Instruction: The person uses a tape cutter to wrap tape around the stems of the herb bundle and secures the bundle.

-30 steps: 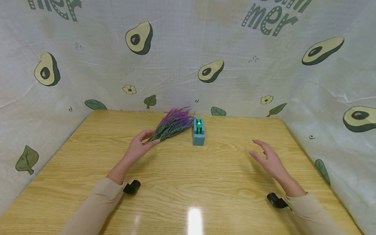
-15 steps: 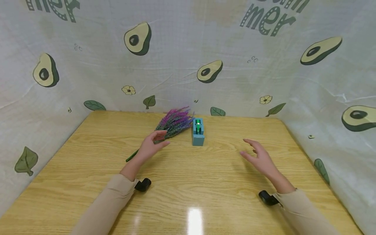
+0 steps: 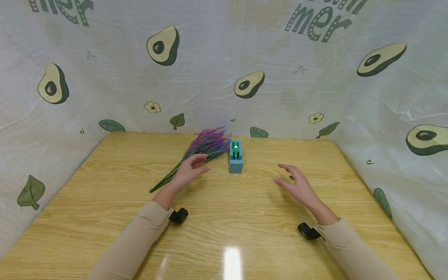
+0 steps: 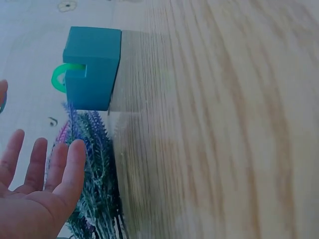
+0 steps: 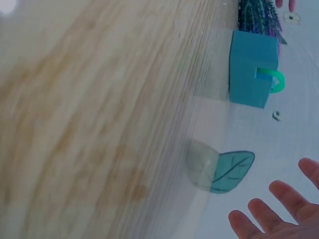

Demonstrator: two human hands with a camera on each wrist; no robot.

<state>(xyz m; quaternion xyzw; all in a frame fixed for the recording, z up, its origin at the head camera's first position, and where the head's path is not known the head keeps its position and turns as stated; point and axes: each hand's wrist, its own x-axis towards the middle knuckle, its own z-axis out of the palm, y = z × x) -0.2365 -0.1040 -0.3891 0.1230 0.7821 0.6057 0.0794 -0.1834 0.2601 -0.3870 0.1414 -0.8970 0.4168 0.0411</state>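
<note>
A bunch of purple and violet artificial lavender [image 3: 210, 143] lies on the table, its green stems pointing to the near left. My left hand [image 3: 187, 171] hovers over the stems, holding nothing, its fingers relaxed and parted from the thumb. To the right of the blossoms stands a blue tape dispenser [image 3: 236, 165] with a green roll of tape [image 3: 236, 149] in it. My right hand [image 3: 297, 186], also holding nothing, is to the right of the dispenser with fingers extended. In the left wrist view the fingers [image 4: 75, 164] overlap the lavender; in the right wrist view the dispenser [image 5: 254, 69] is beyond the fingers.
The wooden table [image 3: 266, 233] reaches back to a pale cloth backdrop [image 3: 206, 58] printed with avocados and leaves. The cloth also bounds the table at the left and right. A black wrist camera [image 3: 179, 216] sits on the left sleeve and another [image 3: 308, 231] on the right.
My left hand has let go of the lavender stems and moved right. My right hand has moved left, closer to the tape dispenser. The lavender and dispenser stay in place.
</note>
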